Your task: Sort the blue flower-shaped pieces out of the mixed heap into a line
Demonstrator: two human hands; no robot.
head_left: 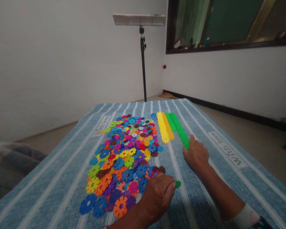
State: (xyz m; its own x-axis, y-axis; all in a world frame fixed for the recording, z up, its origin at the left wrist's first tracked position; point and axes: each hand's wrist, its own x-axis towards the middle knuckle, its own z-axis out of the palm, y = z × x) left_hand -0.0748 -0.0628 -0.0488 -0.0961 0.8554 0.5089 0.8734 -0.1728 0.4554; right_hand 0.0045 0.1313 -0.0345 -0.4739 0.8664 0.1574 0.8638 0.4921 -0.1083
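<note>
A heap of flat plastic snowflake discs (124,159) in several colours lies on a blue striped cloth (62,181). Beyond it lie sorted rows: a yellow row (162,128), an orange-yellow row (168,127) and a green row (180,128), with one blue disc (153,116) at the far end. My left hand (158,195) is closed, pinching a green disc (178,183) at the heap's near right edge. My right hand (196,155) rests curled on the cloth, its fingers pressed against the near end of the green row.
A light panel on a black stand (143,60) rises beyond the far edge of the cloth. A dark-framed window (228,25) is set in the right wall. Grey bedding (7,165) lies at the left. Bare floor runs along the right.
</note>
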